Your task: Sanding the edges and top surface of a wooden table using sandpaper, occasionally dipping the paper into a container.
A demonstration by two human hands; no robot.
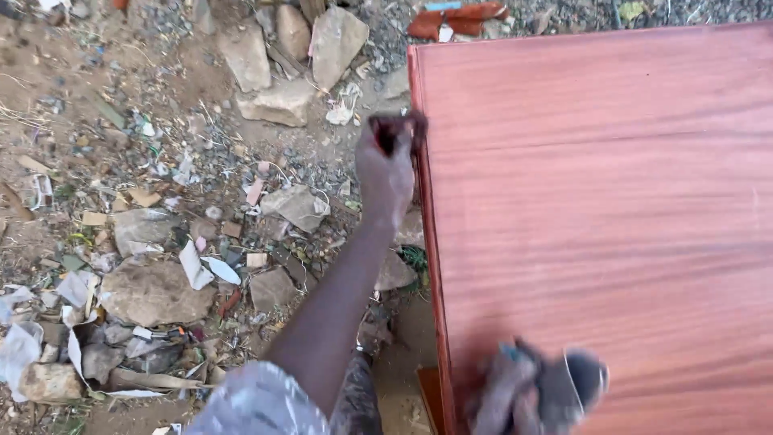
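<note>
A person's left hand (385, 165) presses a dark, stain-soaked rag (396, 129) against the left edge of a reddish-brown wooden panel (612, 209), fingers curled tight around the cloth so that only its upper end shows above the knuckles. The right hand (535, 391), blurred at the panel's near-left corner, appears closed around a second dark cloth (584, 379), though the blur leaves the exact grip unclear. The panel's top face looks evenly coloured with the grain running side to side; the narrow left edge is where the rag sits, roughly a third of the way back from the far-left corner. Working that edge well would seem to call for steady pressure and long passes along its length, keeping the cloth from smearing over onto the finished face. Open room lies to the left of the panel, above ground strewn with stones (153, 290), paper scraps (197, 266) and rubble, so the arm has free travel along the edge, while the panel's broad top lies bare beyond the near-left corner.
</note>
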